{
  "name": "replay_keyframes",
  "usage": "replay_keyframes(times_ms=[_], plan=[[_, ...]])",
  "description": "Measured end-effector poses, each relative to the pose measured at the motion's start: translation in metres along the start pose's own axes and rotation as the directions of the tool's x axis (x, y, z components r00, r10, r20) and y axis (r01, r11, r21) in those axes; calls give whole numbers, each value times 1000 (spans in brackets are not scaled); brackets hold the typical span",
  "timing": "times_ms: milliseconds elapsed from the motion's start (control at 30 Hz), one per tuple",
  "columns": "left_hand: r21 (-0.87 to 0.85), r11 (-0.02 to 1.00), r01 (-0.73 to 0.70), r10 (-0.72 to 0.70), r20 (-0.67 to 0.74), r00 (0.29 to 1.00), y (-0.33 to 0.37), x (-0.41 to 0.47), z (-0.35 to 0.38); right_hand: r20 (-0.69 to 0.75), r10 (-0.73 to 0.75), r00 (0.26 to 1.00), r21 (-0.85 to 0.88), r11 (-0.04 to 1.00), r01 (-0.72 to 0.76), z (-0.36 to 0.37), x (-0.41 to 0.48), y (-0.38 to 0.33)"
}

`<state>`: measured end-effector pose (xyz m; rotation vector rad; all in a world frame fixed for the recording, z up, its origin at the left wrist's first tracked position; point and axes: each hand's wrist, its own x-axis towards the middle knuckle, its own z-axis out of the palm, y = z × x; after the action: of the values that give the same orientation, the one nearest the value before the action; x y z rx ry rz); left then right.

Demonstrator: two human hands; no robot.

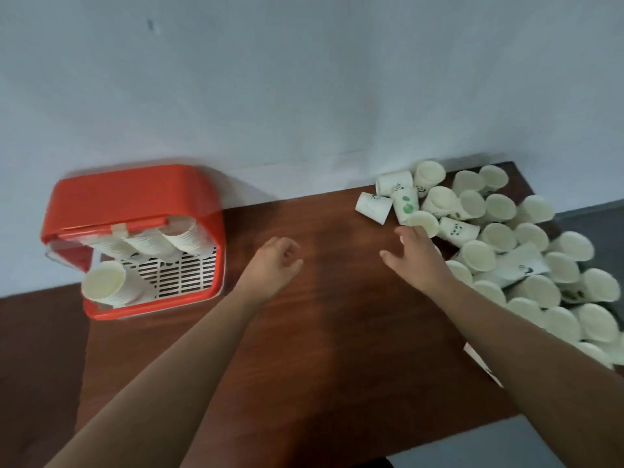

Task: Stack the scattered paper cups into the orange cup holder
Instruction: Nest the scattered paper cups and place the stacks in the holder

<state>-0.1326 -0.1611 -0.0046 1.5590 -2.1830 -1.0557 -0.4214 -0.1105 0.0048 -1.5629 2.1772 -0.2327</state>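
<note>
The orange cup holder (135,194) stands at the table's left, against the wall, with its lid raised. Inside it lie stacks of white paper cups (148,243), and one stack (103,282) pokes out at its front left corner. A heap of scattered paper cups (499,238) covers the right end of the table. My right hand (417,256) reaches toward the heap with fingers spread, empty, its fingertips next to a cup (423,222) lying at the heap's left edge. My left hand (275,261) hovers over the table's middle with loosely curled fingers, holding nothing.
The dark wooden table (331,332) runs along a pale wall (304,79). A white card or packet (479,363) lies partly hidden under my right forearm. The table's right edge drops to a grey floor (591,217).
</note>
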Motion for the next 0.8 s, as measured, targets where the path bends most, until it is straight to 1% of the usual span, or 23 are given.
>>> replay_keyframes(times_ms=[67,167,233,333,400,533,633,700,767,800], plan=[[36,999,-12,11,10,1000,33,36,20,2,-19,1000,-38,999,20,-15,16,30],[93,995,-24,20,40,999,71,93,49,47,-63,997,-146,987,69,-24,38,66],[130,991,-11,3,60,998,85,131,68,56,-70,996,-164,983,78,-21,50,85],[220,975,-3,-18,93,996,93,180,96,-30,-65,997,-84,994,62,-14,69,105],[273,961,-50,19,115,993,91,207,114,-70,-42,997,-9,999,42,-11,84,110],[401,907,-129,57,186,981,87,241,145,-19,-18,1000,-25,1000,18,-1,110,113],[517,833,-197,80,240,967,85,251,161,31,-32,999,-79,996,34,9,118,116],[568,793,-221,78,265,961,83,250,165,51,-37,998,-57,998,40,13,120,118],[548,814,-190,58,250,967,80,246,165,45,-33,998,21,999,32,12,121,118],[496,855,-153,49,218,975,77,242,164,30,-35,999,61,998,33,9,121,117]])
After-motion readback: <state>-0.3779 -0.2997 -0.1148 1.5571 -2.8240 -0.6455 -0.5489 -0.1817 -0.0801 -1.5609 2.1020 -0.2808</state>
